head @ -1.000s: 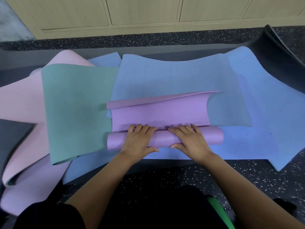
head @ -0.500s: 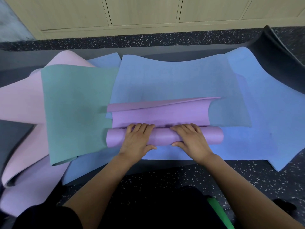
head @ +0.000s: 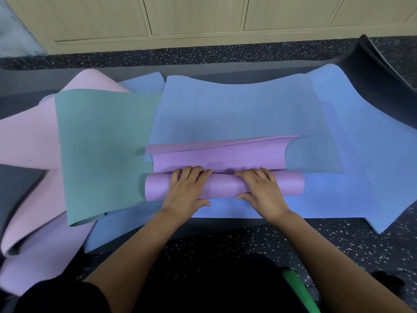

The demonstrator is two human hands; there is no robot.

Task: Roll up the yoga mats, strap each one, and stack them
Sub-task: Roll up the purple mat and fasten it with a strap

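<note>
The purple mat [head: 223, 186] lay crosswise before me. Its near part was wound into a tube and the rest lay flat beyond, with the far edge lifted to show a paler side. My left hand [head: 187, 190] and right hand [head: 261, 190] gripped the tube side by side. It rested on a blue mat [head: 237, 109] that was spread open. A teal mat [head: 101, 143] overlapped the blue one's left side. A pink mat [head: 27, 136] lay leftmost in loose folds, partly under the teal.

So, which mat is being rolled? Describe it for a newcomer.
Find the big blue mat spread mid-floor. Near its front edge lies the purple mat. It alone is partly rolled into a tube, under the left hand and right hand.
</note>
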